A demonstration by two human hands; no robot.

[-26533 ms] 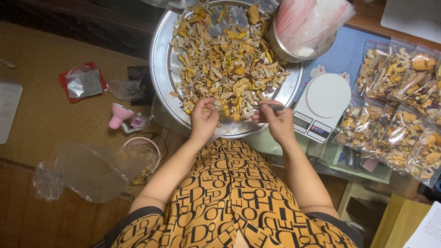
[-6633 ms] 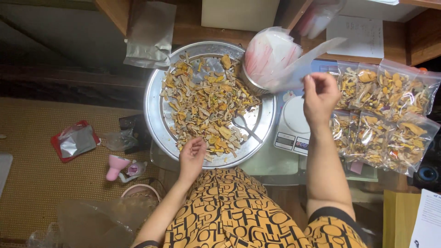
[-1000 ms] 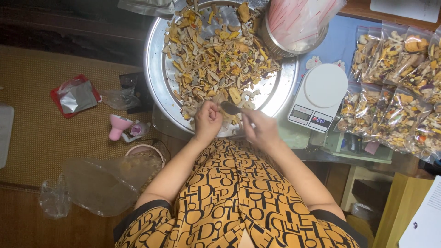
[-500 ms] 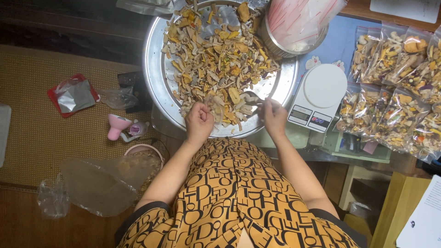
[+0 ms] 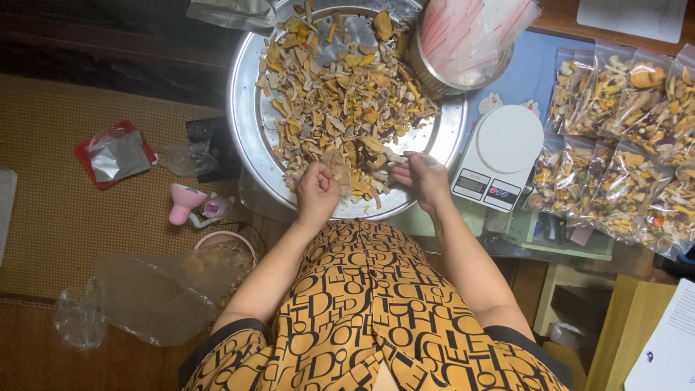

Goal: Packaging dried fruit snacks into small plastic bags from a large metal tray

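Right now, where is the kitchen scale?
In the head view, the white kitchen scale sits right of the round metal tray, just beyond the right hand, left of the filled bags.

A shiny metal tray [image 5: 246, 123], glossy clear plastic bags [image 5: 622, 181], a smooth white plastic scale [image 5: 507, 141], a rough woven mat [image 5: 65, 217].

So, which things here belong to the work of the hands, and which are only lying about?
In use:
- left hand holding a small clear bag
- right hand, with a spoon, it seems
- round metal tray of mixed dried pieces
- kitchen scale
- filled bags
- pot of empty bags

Lying about:
- red foil pouch
- pink toy
- large plastic bag
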